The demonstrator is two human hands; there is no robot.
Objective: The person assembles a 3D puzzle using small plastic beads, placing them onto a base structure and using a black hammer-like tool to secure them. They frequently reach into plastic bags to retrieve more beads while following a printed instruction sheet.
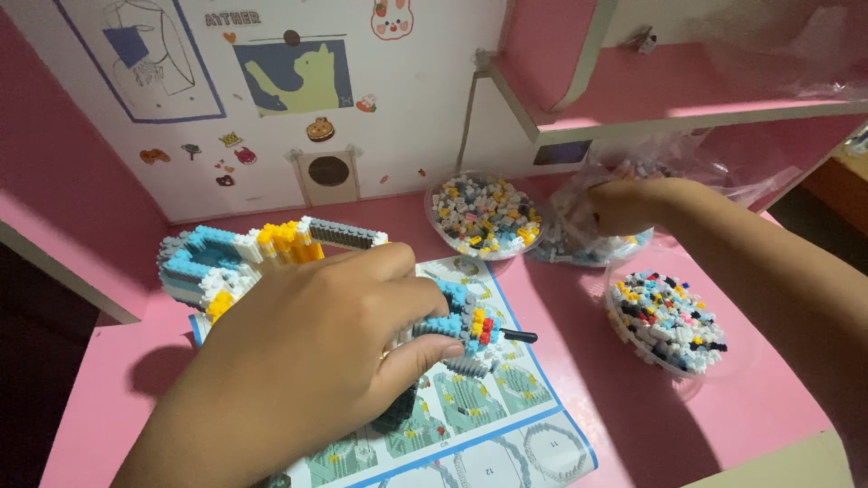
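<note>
My left hand (325, 343) grips a half-built model of tiny bricks (231, 258) in blue, white, yellow and grey, resting over an open instruction booklet (488, 425) on the pink desk. The model's blue end with red and yellow bricks (470, 323) pokes out past my thumb, and a thin black rod sticks out to its right. My right hand (628, 203) reaches back right into a clear plastic bag of white and blue bricks (588, 244), fingers curled inside it; what they hold is hidden.
A round clear dish of mixed small bricks (485, 217) stands behind the booklet. A second dish of mixed bricks (667, 321) sits at the right under my forearm. A white wall panel with stickers (271, 90) and pink shelves (687, 90) close off the back.
</note>
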